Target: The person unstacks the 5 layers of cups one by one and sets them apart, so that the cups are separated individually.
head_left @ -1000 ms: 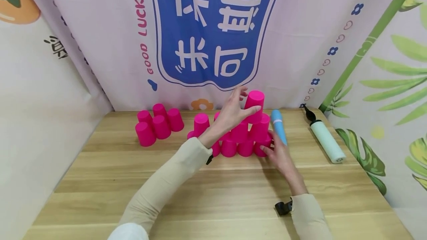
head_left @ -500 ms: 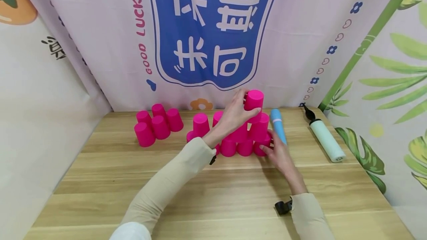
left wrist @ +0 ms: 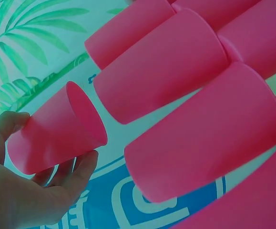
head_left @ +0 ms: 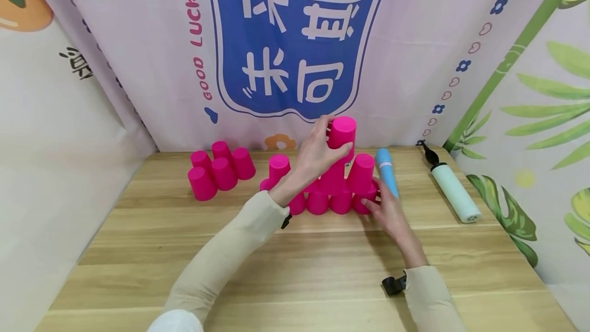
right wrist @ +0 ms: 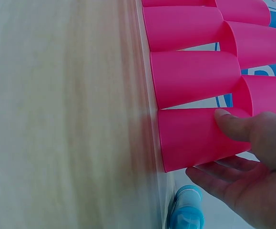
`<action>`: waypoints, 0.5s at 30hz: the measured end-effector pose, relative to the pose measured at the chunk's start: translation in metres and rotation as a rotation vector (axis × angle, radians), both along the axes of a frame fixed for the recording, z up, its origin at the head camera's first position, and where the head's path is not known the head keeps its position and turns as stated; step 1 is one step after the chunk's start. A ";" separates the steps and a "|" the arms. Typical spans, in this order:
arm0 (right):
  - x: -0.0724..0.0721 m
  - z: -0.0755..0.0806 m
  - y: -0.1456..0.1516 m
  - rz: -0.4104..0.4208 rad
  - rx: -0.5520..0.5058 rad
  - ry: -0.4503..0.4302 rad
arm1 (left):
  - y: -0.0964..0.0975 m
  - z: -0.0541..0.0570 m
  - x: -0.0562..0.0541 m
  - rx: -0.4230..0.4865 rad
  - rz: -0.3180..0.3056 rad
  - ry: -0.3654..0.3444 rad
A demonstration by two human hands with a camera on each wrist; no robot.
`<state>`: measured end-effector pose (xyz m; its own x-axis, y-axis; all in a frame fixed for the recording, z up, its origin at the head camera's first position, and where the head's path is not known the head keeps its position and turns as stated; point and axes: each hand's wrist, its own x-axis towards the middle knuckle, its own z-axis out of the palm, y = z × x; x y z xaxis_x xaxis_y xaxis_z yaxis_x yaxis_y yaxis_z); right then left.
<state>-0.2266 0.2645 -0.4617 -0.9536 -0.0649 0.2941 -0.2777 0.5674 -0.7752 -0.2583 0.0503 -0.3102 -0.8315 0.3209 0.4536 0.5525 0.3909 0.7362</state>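
Note:
In the head view my left hand (head_left: pixel 317 153) holds an upside-down pink cup (head_left: pixel 343 131) above the second row of a cup stack. The left wrist view shows its thumb on one side of that cup (left wrist: pixel 54 136) and the fingers along the other, with a gap to the stacked cups (left wrist: pixel 161 67). My right hand (head_left: pixel 389 212) grips the rightmost bottom cup (right wrist: pixel 199 136), thumb on the front and fingers behind. Over this cup stands the rightmost second-row cup (head_left: pixel 361 172). My left hand and forearm hide part of the stack in the head view.
Several upside-down pink cups (head_left: pixel 202 183) stand in a group at the back left of the wooden table (head_left: pixel 295 270). Right of the stack lies a light blue cylinder (head_left: pixel 386 170). A mint green hand pump (head_left: pixel 454 191) with a black nozzle lies farther right. A printed curtain (head_left: pixel 396 65) hangs behind.
The fingers of my left hand have closed round the upper cup, which has moved left and slightly up, away from above the rightmost second-row cup. My right hand has kept its place.

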 end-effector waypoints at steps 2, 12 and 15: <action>0.000 0.001 0.001 0.001 0.008 -0.005 | -0.004 0.001 0.001 0.009 0.007 0.000; -0.001 0.000 0.001 0.003 -0.001 -0.011 | -0.028 0.009 0.005 0.064 0.037 0.015; -0.001 -0.001 0.000 0.002 0.010 -0.012 | -0.033 0.009 0.006 0.080 0.059 0.009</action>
